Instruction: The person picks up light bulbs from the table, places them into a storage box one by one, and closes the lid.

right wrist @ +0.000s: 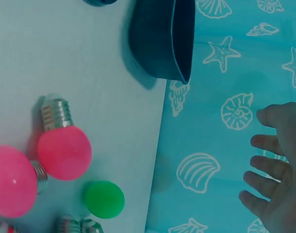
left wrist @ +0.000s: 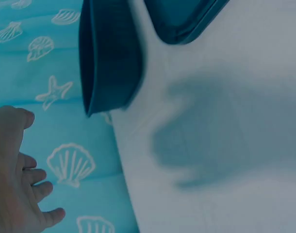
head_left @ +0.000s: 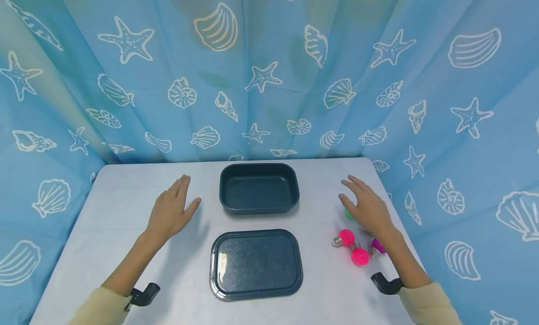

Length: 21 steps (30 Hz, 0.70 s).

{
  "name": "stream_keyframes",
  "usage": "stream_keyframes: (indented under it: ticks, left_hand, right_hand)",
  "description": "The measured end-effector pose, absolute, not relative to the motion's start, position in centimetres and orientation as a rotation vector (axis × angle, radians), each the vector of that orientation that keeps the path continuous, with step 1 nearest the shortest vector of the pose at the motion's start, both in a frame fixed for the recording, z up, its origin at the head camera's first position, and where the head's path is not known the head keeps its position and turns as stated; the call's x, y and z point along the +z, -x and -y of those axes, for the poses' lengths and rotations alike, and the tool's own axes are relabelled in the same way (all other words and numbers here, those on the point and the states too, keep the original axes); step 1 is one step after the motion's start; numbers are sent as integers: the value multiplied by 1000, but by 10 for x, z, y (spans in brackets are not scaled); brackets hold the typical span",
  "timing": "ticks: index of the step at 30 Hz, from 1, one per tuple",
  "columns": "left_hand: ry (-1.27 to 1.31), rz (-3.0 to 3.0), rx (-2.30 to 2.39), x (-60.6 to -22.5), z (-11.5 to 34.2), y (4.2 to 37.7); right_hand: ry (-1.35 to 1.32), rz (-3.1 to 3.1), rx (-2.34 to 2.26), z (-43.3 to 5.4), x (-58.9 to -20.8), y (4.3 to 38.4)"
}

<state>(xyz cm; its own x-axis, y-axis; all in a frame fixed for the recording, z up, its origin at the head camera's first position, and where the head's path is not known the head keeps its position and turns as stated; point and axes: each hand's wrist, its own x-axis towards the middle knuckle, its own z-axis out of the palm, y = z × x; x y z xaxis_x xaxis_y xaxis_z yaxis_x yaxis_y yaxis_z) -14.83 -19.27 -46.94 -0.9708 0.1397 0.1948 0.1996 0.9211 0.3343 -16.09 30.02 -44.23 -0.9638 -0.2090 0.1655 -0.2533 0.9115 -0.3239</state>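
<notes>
Two hands hovering apart, fingers loosely extended, dark container between

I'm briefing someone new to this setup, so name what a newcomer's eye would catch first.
Probably the pink bulbs, vivid on the right side of the white table near the right hand. Next comes the blue curtain behind the table, covered in white shells and starfish. Then the dark open container at the table's far middle, between the right and left hand, with a dark lid lying nearer the camera.
</notes>
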Motion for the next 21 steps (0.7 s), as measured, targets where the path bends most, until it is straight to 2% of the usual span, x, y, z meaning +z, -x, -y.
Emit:
stream_keyframes:
  ticks: [21]
  left_hand:
    - [345, 3008, -623, -504, 148, 168]
  right_hand:
    - [-317, 2861, 1066, -302, -462, 150]
